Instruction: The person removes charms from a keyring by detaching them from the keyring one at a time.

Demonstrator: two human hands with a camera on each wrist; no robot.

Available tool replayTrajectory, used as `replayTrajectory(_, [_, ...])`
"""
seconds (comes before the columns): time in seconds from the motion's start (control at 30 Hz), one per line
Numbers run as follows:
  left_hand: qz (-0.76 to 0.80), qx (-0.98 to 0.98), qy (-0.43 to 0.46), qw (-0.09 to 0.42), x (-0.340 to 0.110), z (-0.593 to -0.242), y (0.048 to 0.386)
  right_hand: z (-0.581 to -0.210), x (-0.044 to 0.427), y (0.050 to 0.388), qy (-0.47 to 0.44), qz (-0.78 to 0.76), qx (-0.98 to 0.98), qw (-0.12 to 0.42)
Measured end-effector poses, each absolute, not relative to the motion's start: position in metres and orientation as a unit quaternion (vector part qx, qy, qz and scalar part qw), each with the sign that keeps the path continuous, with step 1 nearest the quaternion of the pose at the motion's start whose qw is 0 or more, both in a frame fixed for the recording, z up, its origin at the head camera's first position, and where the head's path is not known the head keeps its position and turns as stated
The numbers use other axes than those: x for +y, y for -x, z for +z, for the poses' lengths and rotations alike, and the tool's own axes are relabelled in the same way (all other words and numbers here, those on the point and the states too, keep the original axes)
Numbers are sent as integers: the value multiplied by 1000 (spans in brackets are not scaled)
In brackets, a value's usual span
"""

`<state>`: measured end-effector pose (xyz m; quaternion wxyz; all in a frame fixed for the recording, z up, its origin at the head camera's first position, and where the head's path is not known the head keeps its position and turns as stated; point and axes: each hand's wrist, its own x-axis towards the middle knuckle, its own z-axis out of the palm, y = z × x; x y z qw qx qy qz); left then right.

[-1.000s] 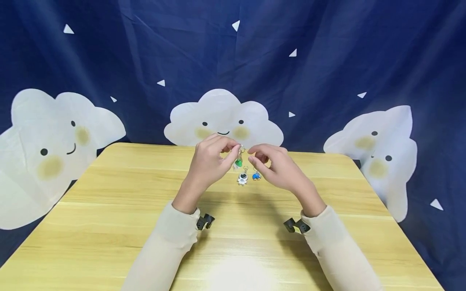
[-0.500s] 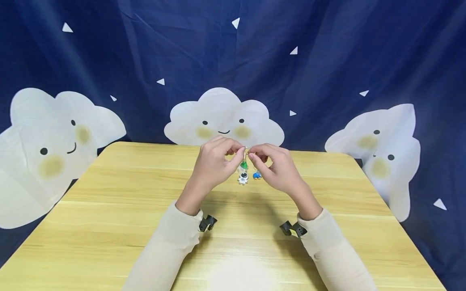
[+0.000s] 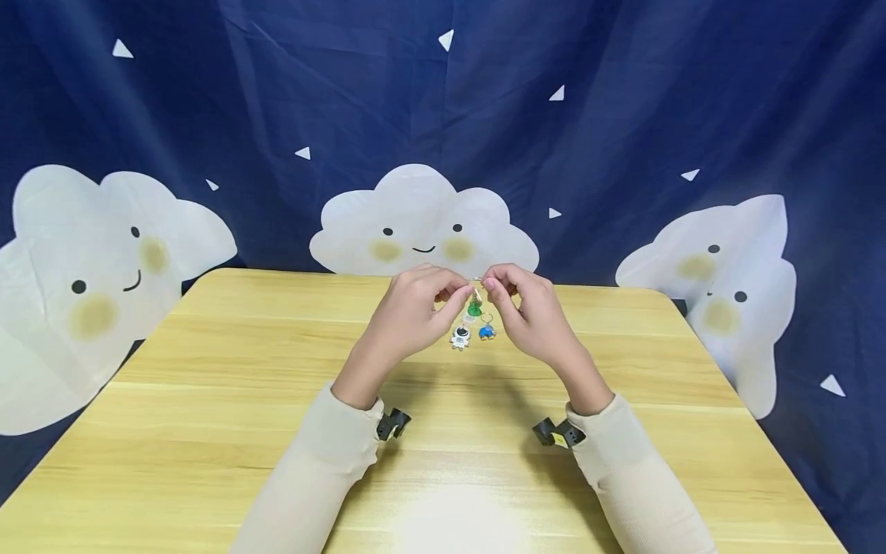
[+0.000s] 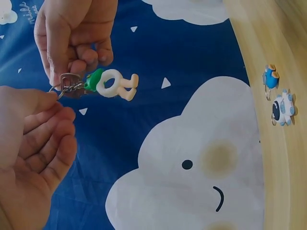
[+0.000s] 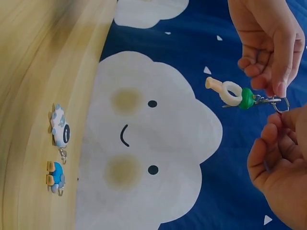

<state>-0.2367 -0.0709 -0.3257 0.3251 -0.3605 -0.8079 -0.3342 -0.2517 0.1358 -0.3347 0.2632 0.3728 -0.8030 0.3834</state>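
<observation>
A keychain figure [image 4: 93, 80] with a green top, a white ring-shaped middle and pale legs hangs from a short chain and metal clasp. My left hand [image 3: 415, 317] pinches its metal key ring [image 5: 287, 104] between thumb and fingertips. From the other side, my right hand [image 3: 531, 314] also pinches the ring, its thumb and forefinger close to the left fingertips. Below them on the table lie a white astronaut keychain [image 3: 460, 338] and a blue figure keychain [image 3: 487, 332], each with its own metal ring. Fingertips partly hide the held ring and clasp.
The wooden table [image 3: 291, 431] ends just behind the hands. A dark blue curtain [image 3: 374, 92] with white smiling clouds hangs beyond its far edge. Black wrist cameras [image 3: 393, 425] sit at both cuffs.
The right hand has come in from slightly apart and now grips the ring too. The left hand and the green-topped keychain have shifted a little to the right. Both table keychains stay put.
</observation>
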Motion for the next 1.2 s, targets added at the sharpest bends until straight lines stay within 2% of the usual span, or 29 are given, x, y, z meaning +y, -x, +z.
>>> replayTrajectory(0.23, [-325,-819,349,320,-71,-327,237,-333,138,251,-386,368,-810,244])
replayTrajectory(0.67, [-320,-801,344,371,-71,-327,237,-333,136,249,-367,384,-815,232])
replayTrajectory(0.93, [-338,-795,359,353,-71,-326,238,-336,136,251,-358,405,-810,226])
replayTrajectory(1.2, [-349,-785,383,339,-74,-328,239,-335,139,251,-346,493,-781,161])
